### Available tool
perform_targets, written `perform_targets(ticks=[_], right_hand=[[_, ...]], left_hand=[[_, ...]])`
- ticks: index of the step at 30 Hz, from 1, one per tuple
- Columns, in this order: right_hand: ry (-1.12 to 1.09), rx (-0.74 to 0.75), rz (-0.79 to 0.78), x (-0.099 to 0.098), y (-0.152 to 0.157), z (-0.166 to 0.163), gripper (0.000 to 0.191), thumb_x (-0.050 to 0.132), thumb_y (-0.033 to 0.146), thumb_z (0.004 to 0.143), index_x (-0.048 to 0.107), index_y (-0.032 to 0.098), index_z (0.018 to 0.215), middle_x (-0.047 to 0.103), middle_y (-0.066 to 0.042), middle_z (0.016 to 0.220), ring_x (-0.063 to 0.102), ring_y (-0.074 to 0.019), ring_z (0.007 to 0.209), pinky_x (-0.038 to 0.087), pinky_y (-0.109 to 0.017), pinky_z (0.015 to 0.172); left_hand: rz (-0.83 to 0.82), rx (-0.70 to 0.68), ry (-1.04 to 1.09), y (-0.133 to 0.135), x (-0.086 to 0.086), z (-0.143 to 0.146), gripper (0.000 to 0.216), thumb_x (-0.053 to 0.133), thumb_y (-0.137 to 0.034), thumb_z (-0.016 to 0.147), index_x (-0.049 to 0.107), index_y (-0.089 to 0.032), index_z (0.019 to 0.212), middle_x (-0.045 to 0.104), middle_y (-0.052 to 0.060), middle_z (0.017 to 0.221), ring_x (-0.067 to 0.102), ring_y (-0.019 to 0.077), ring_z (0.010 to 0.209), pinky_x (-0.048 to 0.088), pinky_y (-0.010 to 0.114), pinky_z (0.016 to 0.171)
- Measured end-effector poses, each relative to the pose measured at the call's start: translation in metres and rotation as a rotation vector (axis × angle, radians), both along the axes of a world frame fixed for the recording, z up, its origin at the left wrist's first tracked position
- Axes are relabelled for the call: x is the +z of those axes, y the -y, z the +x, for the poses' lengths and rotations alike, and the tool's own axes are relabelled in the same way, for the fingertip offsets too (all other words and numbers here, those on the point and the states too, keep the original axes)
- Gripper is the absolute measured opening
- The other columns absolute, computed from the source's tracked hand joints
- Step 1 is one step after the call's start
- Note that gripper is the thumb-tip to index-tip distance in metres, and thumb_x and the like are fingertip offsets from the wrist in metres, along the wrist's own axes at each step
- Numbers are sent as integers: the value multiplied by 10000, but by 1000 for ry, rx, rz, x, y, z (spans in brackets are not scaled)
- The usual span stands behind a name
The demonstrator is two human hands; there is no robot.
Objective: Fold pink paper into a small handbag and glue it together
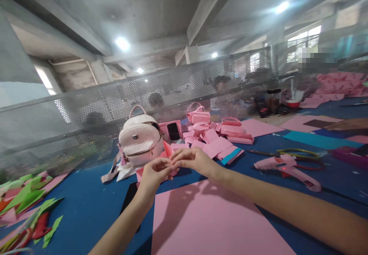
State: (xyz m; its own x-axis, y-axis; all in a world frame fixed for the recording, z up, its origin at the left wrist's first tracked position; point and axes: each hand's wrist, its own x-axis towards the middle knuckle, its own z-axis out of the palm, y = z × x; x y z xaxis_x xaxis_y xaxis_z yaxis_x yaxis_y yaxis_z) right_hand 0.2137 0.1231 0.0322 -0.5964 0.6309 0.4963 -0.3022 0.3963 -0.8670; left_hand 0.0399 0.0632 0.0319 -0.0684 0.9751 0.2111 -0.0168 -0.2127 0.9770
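Note:
My left hand (pixel 157 172) and my right hand (pixel 190 158) meet in front of me, fingertips pinched together and almost touching. Whatever lies between the fingers is too small or hidden to make out. Just behind them stands a folded piece of pink paper (pixel 168 149); whether the fingers touch it I cannot tell. Under my forearms lies a large pink sheet (pixel 207 220), with the shadows of my arms across it. A flat black object (pixel 129 199) sits partly hidden beneath my left wrist.
Ahead stand a white backpack (pixel 139 136) and a pile of pink paper bags (pixel 201 128) near a perforated metal screen (pixel 184 82). To the right lie a pink glue gun (pixel 287 166) and scissors (pixel 307 155). Paper scraps (pixel 31 193) cover the left. Another person's hand (pixel 350 124) rests far right.

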Motion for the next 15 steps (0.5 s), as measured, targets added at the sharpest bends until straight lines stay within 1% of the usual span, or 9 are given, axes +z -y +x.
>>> perform_targets(ticks=[5, 8, 10, 13, 15], right_hand=[[36, -74, 125, -1, -2, 2, 145, 768, 395, 778, 802, 266, 836, 688, -39, 1063, 624, -211, 1021, 465, -374, 954], [44, -141, 208, 1, -2, 5, 95, 788, 353, 766, 805, 301, 843, 705, -36, 1032, 603, -228, 1046, 411, -401, 1009], [44, -175, 249, 1, -2, 6, 100, 797, 334, 759, 805, 316, 857, 722, -36, 994, 604, -235, 1028, 390, -411, 1019], [33, -223, 263, 1, -2, 7, 76, 803, 339, 750, 806, 299, 814, 747, -41, 901, 628, -239, 922, 421, -417, 957], [15, -268, 236, 0, -1, 8, 90, 803, 357, 744, 799, 270, 769, 753, -47, 842, 640, -239, 854, 451, -403, 885]], left_hand=[[-111, -23, 172, 1, -2, 2, 479, 943, -325, 503, 670, -158, 859, 758, 26, 726, 734, 160, 695, 571, 200, 617], [-158, -45, 245, 1, -2, 2, 507, 943, -292, 517, 656, -165, 915, 769, 27, 745, 745, 163, 715, 584, 211, 669], [-195, -63, 275, 3, -1, 3, 507, 932, -258, 546, 656, -165, 962, 779, 43, 787, 752, 170, 740, 590, 219, 691], [-243, -101, 308, 8, 2, 6, 537, 894, -224, 611, 657, -173, 1090, 782, 81, 954, 750, 203, 893, 597, 231, 732], [-255, -136, 358, 12, 4, 9, 550, 864, -201, 637, 655, -182, 1146, 758, 95, 1082, 722, 223, 1009, 596, 244, 773]])
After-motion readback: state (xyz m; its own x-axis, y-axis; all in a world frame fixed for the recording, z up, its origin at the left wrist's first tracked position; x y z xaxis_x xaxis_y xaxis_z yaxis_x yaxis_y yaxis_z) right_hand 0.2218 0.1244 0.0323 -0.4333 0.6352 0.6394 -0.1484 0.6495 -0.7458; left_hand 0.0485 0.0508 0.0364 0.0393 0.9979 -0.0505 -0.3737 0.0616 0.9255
